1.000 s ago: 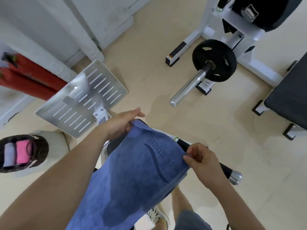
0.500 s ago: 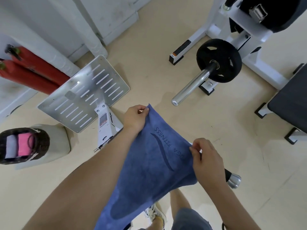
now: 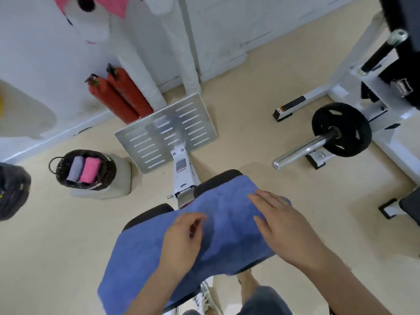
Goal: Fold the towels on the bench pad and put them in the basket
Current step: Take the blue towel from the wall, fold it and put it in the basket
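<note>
A blue towel (image 3: 227, 214) lies spread over the black bench pad (image 3: 218, 178) in the lower middle of the head view. My right hand (image 3: 281, 228) lies flat on the towel's right part, fingers straight. My left hand (image 3: 181, 242) rests on the towel's middle with its fingers loosely curled, blurred by motion. A dark wicker basket (image 3: 66, 178) stands on the floor at the left and holds a folded grey towel (image 3: 76, 169) and a folded pink towel (image 3: 89, 170).
A slotted metal footplate (image 3: 166, 133) rises beyond the pad. Two red cylinders (image 3: 120, 96) lean on the wall. A weight plate on a steel bar (image 3: 341, 130) and a white machine frame stand at the right. A dark bag (image 3: 11, 192) sits at the left edge.
The towel, held up by its two corners before, now lies spread on the bench pad. Both hands have let go of the corners and rest on top. The view has tilted up.
</note>
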The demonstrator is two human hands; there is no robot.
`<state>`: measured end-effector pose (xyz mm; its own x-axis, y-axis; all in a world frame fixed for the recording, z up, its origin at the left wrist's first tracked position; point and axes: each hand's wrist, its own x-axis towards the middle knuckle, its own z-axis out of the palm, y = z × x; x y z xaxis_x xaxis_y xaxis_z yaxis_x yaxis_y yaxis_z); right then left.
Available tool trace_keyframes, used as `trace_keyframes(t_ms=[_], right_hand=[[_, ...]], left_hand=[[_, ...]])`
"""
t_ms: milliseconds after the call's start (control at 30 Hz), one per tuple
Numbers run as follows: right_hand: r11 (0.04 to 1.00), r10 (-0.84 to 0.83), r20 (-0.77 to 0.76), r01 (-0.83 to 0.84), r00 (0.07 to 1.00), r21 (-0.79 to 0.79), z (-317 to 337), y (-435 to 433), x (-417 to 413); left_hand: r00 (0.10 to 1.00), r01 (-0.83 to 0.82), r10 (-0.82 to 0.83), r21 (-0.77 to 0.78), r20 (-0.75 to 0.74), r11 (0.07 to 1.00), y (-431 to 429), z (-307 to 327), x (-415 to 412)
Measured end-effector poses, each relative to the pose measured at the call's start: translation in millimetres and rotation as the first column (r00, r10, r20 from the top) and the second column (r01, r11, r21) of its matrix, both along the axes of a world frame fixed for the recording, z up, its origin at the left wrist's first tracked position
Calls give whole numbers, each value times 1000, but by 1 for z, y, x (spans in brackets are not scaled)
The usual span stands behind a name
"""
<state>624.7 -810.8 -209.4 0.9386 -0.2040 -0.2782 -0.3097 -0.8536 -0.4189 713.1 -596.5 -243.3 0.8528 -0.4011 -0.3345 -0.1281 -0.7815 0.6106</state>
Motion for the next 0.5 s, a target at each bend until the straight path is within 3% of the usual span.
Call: trace_keyframes(t_ms=[100, 267, 500], right_hand=[[984, 165, -100, -157, 981, 80, 16, 45, 24], [930, 359, -32, -354, 933, 98, 19, 150, 40], [875, 483, -68, -483, 873, 20, -18, 283, 37]], left_hand=[[991, -129, 130, 43, -14, 991, 72, 6, -23], [891, -452, 454, -63, 23, 890, 175, 10, -54], [742, -670, 661, -123, -113, 732, 274, -13, -81]])
